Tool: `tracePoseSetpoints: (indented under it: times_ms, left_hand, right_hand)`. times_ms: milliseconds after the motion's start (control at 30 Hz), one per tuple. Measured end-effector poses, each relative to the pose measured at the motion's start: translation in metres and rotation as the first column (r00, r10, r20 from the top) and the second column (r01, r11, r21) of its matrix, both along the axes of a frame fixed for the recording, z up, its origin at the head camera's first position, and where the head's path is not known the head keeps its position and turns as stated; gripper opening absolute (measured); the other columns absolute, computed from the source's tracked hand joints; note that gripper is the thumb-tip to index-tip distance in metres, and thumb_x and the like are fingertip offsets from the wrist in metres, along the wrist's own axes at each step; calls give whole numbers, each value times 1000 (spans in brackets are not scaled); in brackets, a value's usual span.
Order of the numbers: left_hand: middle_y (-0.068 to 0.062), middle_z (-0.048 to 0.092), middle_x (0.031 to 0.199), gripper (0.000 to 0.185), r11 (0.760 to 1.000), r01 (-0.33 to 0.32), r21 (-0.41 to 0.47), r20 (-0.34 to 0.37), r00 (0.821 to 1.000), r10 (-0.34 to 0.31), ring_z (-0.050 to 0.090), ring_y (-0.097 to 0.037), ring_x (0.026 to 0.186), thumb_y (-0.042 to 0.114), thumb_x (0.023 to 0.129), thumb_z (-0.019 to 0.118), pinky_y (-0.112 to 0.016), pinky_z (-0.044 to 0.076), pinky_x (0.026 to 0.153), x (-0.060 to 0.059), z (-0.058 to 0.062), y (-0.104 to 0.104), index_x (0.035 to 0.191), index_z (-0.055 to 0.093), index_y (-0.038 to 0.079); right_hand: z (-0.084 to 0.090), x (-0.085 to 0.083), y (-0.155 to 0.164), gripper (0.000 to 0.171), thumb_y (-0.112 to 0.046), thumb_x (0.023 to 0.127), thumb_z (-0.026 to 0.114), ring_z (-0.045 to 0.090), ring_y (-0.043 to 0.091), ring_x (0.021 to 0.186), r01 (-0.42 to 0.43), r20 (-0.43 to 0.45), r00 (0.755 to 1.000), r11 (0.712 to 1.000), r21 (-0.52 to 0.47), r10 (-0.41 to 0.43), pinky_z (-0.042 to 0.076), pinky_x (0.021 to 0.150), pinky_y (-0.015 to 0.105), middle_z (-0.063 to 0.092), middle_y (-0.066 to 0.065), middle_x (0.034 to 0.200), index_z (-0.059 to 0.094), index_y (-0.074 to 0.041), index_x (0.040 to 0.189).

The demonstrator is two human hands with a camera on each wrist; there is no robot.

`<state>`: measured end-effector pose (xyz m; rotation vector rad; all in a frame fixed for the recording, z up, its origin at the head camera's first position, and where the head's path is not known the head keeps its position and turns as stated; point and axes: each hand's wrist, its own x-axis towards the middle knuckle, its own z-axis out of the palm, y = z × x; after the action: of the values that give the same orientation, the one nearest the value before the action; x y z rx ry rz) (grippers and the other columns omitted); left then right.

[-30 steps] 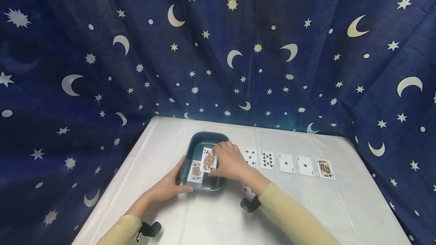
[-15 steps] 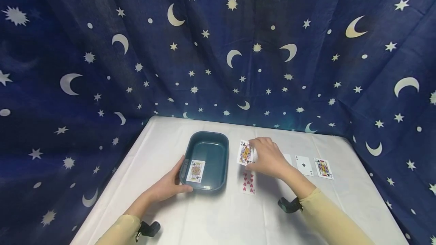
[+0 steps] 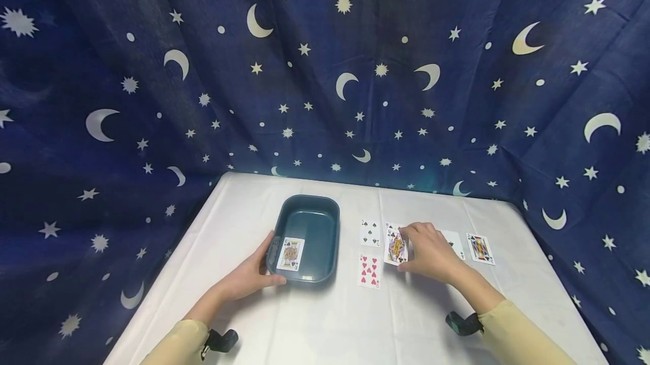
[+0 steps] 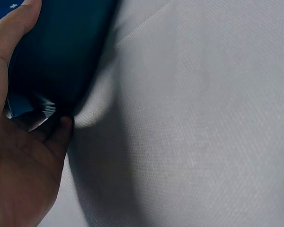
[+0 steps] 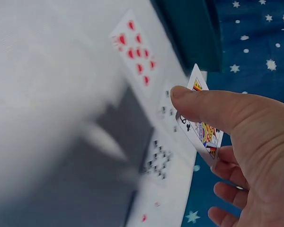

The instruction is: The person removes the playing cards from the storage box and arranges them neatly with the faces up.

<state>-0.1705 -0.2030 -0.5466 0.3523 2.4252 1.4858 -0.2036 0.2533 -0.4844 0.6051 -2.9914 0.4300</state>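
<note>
My left hand [image 3: 247, 275] grips the near left corner of a dark teal tray [image 3: 332, 241], thumb at the near wall and fingers along the left side. A black-suit face card [image 3: 291, 254] lies face up inside the tray. My right hand [image 3: 431, 249] pinches a queen of clubs [image 3: 396, 245] between thumb and fingers, as the right wrist view also shows. The queen hovers over a ten of spades [image 5: 156, 161], largely covering it in the head view. Left of it lie a five of spades [image 3: 370, 233] and a nine of hearts [image 3: 369, 271].
Right of my right hand lie a partly hidden ace of clubs [image 3: 454, 242] and another face card [image 3: 480, 249]. A white cloth covers the table [image 3: 325, 325]. Behind hangs a dark blue curtain [image 3: 304, 88] with moons and stars.
My right hand has carried the queen of clubs out of the tray and to the right, past the five of spades. The left hand and tray stay in place.
</note>
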Motion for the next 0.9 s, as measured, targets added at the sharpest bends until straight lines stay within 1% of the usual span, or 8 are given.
tracePoseSetpoints:
  times_ms: [200,333,433,633,900]
  left_hand:
    - [-14,10,171,121,1000,-7,-10,-4,1000,6,24,-35,152,30,81,90,-46,37,117,0,-1,1,167,4,20]
    - [-14,11,170,121,1000,-13,-18,-9,1000,13,25,-36,152,29,81,90,-48,37,117,-1,0,1,167,5,19]
    - [-14,11,170,121,1000,-13,-18,-6,1000,13,25,-36,152,28,81,90,-48,37,117,-1,0,1,167,5,19]
    - [-13,10,171,121,1000,-9,-15,3,1000,9,23,-34,152,29,81,90,-46,36,117,1,2,1,167,4,22]
    - [-13,10,171,121,1000,-15,-9,11,1000,15,26,-35,151,29,81,90,-45,38,116,1,1,1,167,5,22]
  right_hand:
    - [-18,12,8,87,-39,63,96,49,38,127,-21,52,998,1000,20,20,39,109,61,60,15,131,63,0,133]
    - [-30,18,13,88,-42,62,96,51,35,125,-25,87,996,999,39,22,42,108,58,61,12,131,64,-2,134]
    - [-37,20,16,89,-45,61,96,52,33,124,-24,114,993,999,44,19,43,107,58,62,10,130,65,-4,134]
    - [-43,24,16,88,-46,62,96,53,30,123,-24,141,990,999,48,17,46,107,54,62,7,128,66,-6,134]
    - [-47,24,17,86,-43,64,95,53,29,122,-47,143,989,998,52,39,47,106,52,62,6,128,66,-6,135]
